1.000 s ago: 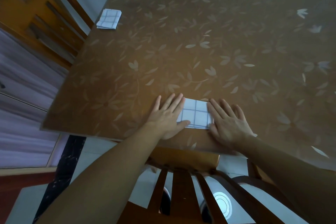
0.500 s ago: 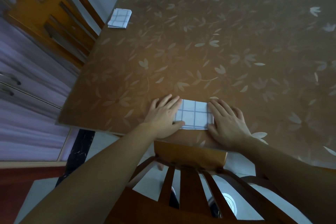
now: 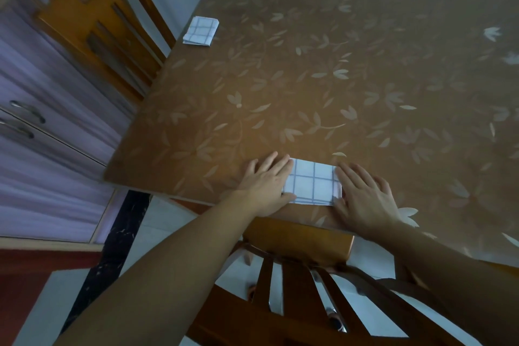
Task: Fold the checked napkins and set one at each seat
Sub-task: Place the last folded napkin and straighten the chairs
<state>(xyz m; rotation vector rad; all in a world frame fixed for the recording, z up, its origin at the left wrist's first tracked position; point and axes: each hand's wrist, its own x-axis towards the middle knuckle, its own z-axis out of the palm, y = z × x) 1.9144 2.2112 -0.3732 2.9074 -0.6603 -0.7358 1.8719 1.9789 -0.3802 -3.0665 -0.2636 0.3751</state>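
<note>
Folded checked napkin (image 3: 311, 184) lies flat on the desk (image 3: 337, 78), right at the near edge, directly in front of the near chair (image 3: 297, 239), whose top rail is tucked against that edge. It's a small white rectangle w/ thin blue grid lines, layers showing along its near side.

Left hand (image 3: 264, 185) lies flat at the napkin's left end. Fingers are straight & close together, pointing away from the person, and the thumb overlaps the near-left corner. Right hand (image 3: 365, 199) is flat at the right end, fingers straight & slightly spread, index side touching the napkin's right edge. Neither hand curls round anything: both are palm down, w/ the napkin btwn them.

Second napkin (image 3: 200, 30), same check & also folded, sits far off by the desk's left edge, in front of the side chair (image 3: 92, 8) and well apart from the hands. Desk top is brown w/ a pale leaf pattern. Left of it stands a lilac cabinet (image 3: 50, 87) w/ metal handles (image 3: 28, 111). Pale floor tiles (image 3: 157, 233) show below the desk edge & thru the near chair's slats.
</note>
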